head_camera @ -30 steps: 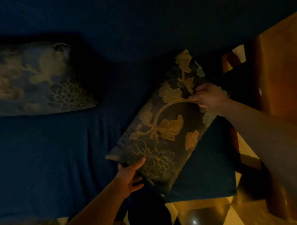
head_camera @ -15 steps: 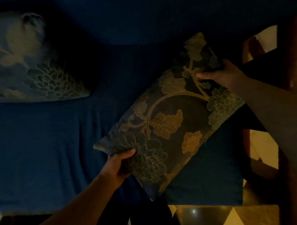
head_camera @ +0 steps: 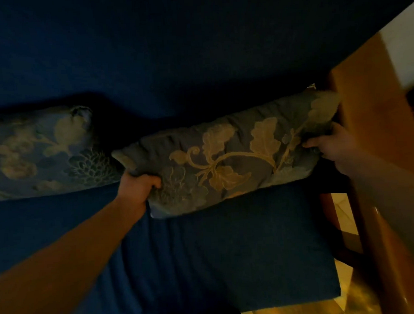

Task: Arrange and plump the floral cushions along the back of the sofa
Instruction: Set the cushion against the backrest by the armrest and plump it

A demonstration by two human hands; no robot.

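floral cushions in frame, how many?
2. One cushion leans on the sofa back at left, cut off by the frame edge. The other is held by left hand and right hand. More may sit out of frame.

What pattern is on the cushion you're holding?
Pale gold leaves and curling vines on dark grey-blue fabric, seen in the head view on the held cushion.

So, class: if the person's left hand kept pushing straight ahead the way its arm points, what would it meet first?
The left hand already grips the cushion at its lower left corner. Pushed on, hand and cushion would probably meet the blue sofa back first, though depth is hard to judge in this dim light.
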